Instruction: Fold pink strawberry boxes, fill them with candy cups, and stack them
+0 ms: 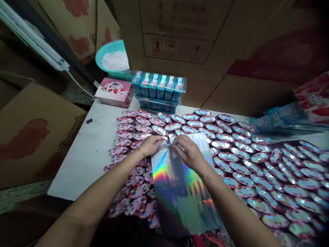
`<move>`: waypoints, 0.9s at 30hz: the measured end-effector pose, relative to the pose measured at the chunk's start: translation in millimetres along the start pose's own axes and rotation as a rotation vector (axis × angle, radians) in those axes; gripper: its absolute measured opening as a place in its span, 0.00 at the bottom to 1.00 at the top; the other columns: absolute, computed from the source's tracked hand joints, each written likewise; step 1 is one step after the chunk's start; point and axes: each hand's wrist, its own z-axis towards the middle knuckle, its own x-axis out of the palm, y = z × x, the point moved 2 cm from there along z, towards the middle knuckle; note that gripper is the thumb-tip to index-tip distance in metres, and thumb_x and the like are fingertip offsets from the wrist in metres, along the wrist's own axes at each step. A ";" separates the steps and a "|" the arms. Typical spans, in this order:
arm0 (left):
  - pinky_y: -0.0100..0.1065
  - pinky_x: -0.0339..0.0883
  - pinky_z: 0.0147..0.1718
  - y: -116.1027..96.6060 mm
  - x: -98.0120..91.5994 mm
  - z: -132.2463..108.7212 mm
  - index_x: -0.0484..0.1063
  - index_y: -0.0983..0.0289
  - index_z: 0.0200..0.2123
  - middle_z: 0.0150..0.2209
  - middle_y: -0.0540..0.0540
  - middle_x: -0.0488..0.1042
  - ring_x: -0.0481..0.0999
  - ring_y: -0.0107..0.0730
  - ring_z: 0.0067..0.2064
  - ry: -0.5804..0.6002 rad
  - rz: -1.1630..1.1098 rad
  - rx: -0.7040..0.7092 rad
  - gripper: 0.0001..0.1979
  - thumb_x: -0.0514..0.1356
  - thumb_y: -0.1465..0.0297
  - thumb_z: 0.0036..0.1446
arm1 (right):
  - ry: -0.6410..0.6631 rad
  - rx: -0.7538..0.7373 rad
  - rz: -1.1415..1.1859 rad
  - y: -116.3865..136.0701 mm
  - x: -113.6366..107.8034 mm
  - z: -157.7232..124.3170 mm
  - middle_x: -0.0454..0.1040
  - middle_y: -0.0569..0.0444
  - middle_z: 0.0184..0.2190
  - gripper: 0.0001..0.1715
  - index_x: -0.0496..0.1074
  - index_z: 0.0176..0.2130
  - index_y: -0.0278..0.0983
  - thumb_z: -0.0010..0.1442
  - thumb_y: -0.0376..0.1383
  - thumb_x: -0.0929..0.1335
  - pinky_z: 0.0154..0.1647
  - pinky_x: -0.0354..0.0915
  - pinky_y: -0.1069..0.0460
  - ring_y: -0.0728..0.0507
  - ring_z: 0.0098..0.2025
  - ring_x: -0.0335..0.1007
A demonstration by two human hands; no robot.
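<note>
A shiny holographic sheet (185, 202) with rainbow glints spreads over rows of small oval containers (240, 168). Creases in it run up to its top edge, where both my hands meet. My left hand (152, 144), with a gold bracelet at the wrist, pinches at the top left of the sheet. Close beside it, my right hand (189, 151) has its fingers bent and pressed together over the same edge. The exact spot between the fingertips is too small to make out. A paler part with light strips (200, 140) shows behind my right hand.
Containers with pink tops (123, 142) stand at the left on the white table (79, 157). Behind are a pink strawberry box (113, 91), wrapped blue boxes (158, 91) and a turquoise basin (102, 56) of white bits. Large cartons (177, 79) wall off the back; another carton (33, 133) stands left.
</note>
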 end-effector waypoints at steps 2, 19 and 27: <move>0.29 0.62 0.39 6.8 4.0 -1.3 0.74 0.64 0.37 0.37 0.54 0.76 0.73 0.32 0.39 -0.040 0.063 0.004 0.12 0.51 0.70 0.56 | 0.018 0.061 -0.002 1.7 -15.3 -4.5 0.68 0.54 0.29 0.06 0.65 0.30 0.37 0.59 0.32 0.62 0.35 0.60 0.53 0.48 0.33 0.64; 0.29 0.64 0.29 28.5 19.1 -1.7 0.72 0.69 0.36 0.29 0.52 0.74 0.70 0.29 0.29 0.005 -0.591 -0.103 0.14 0.54 0.65 0.51 | -0.102 -0.183 -0.380 -39.7 48.4 -6.3 0.71 0.48 0.42 0.14 0.70 0.43 0.38 0.60 0.31 0.60 0.43 0.62 0.48 0.44 0.44 0.64; 0.33 0.62 0.42 21.5 16.8 -3.3 0.74 0.62 0.37 0.35 0.54 0.75 0.71 0.33 0.39 -0.156 0.109 0.028 0.12 0.51 0.71 0.56 | 0.143 0.043 -0.323 19.6 -2.3 -19.9 0.70 0.49 0.35 0.08 0.68 0.35 0.35 0.59 0.31 0.61 0.41 0.62 0.48 0.44 0.39 0.65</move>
